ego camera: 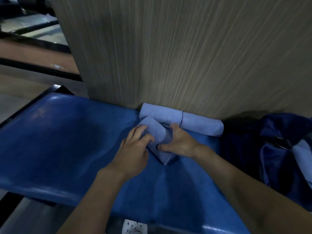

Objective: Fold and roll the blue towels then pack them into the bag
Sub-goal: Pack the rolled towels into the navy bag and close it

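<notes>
The left hand (135,149) is laid over a towel roll (157,137) with its fingers (141,132) curved onto the cloth, and the right hand (179,142) is clasped round the same roll from the other side, thumb pressed against its near face. The roll is thus gripped by both hands; it lies slantwise on the blue padded bench (67,141), near mid-frame, and looks nearly or fully wound. At 1 o'clock from the hands, two finished rolls (160,114) (200,124) are laid end to end against the wood-grain wall panel (185,56). At 3 o'clock the dark blue bag (270,141) is slumped open on the bench, and a pale blue cloth (302,152), probably a towel already packed, is seen in it. By this showing, rolling is judged close to done, while three rolls are not yet packed. At 6 o'clock a white perforated object (133,227) is partly cut off by the frame edge. No brand, label or writing can be read anywhere.
</notes>
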